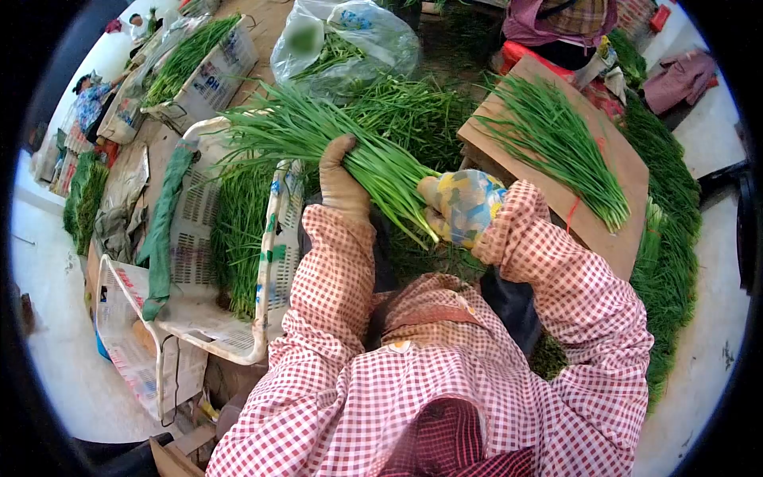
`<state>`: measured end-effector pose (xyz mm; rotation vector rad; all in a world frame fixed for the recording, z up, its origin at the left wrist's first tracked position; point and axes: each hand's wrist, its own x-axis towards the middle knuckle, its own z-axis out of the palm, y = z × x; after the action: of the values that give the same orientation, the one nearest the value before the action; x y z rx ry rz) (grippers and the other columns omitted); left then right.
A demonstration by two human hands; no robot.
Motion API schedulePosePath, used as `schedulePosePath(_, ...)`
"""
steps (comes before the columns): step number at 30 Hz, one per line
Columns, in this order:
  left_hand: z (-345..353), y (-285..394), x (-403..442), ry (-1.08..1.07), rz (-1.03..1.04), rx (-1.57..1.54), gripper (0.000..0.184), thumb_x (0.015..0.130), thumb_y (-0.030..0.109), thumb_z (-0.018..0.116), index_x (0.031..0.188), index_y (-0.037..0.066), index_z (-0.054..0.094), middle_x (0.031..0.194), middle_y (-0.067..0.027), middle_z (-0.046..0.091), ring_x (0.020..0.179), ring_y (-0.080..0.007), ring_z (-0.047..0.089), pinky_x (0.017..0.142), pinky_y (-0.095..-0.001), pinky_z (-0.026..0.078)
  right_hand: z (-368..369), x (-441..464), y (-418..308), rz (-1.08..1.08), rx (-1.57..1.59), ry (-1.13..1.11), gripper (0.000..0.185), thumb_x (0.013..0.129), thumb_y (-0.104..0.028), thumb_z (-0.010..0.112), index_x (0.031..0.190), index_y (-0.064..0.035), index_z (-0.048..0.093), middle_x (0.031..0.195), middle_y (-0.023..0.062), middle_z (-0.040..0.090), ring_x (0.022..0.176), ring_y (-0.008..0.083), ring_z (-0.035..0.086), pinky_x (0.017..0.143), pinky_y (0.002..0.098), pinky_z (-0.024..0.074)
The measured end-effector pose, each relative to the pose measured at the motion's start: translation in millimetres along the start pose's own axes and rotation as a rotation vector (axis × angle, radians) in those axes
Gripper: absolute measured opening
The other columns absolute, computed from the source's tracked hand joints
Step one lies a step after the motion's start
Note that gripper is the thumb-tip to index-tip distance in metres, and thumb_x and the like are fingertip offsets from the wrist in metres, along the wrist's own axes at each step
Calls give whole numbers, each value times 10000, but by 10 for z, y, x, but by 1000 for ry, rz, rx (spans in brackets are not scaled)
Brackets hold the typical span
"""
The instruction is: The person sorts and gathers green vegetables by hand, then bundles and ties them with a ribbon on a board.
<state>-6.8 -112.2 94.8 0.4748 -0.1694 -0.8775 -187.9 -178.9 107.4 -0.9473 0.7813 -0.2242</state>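
A checked smock (pixel 318 389) fills the view below, and above it a bunch of long green stalks (pixel 306 119) is held up in midair, the grip of the left hand (pixel 342 179) curled snugly round its middle. The right hand (pixel 465 205) has bent fingers at the pale ends; I can't tell whether its grip pinches them. A second bunch (pixel 568 147) lies on a board (pixel 505 155) to the right, and a white crate (pixel 187 230) holds greens (pixel 234 246) on the left

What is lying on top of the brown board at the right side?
Green stalks lie on the brown board, with red string showing at both sides. What lies directly beneath the stalks is covered.
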Motion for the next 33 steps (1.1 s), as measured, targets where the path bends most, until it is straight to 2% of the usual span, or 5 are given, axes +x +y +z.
schedulePosePath(4, -2, 346, 133, 42, 124, 28, 242, 744, 180, 605, 920, 14, 600, 899, -120, 643, 801, -279, 620, 799, -403, 526, 26, -516, -233, -771, -1598, -145, 161, 812, -222, 603, 760, -92, 524, 679, 60, 476, 602, 204, 484, 527, 336, 412)
schedulePosePath(11, 47, 1051, 226, -46, 412, 146, 323, 758, 236, 620, 950, -23, 592, 880, -159, 646, 810, -297, 630, 808, -400, 523, -716, -283, 507, -59, -1927, -132, 365, 805, -269, 596, 1093, -47, 568, 964, 200, 610, 929, 358, 592, 798, 439, 481)
schedulePosePath(16, 267, 823, 62, -30, 246, 132, 275, 768, 184, 633, 973, 6, 592, 927, -131, 635, 833, -278, 620, 825, -399, 517, -708, -98, -363, -611, -1257, 95, 838, 738, -401, 694, 1396, -50, 313, 1282, 218, 490, 1100, 322, 545, 941, 405, 429)
schedulePosePath(21, 493, 241, 53, -12, 120, 72, 287, 768, 156, 632, 1002, -5, 587, 963, -134, 629, 860, -291, 614, 832, -416, 510, 198, -655, -777, -726, -1479, 194, 1152, 589, -524, 788, 1416, 30, 207, 1389, 276, 351, 1299, 372, 352, 1077, 396, 300)
schedulePosePath(33, 347, -362, 187, 171, -154, 104, 247, 760, 205, 620, 931, 29, 594, 926, -133, 635, 831, -316, 598, 829, -460, 493, -404, -311, -457, -484, -1252, -32, 730, 748, -360, 720, 1299, -18, 387, 1115, 177, 577, 987, 324, 598, 876, 397, 469)
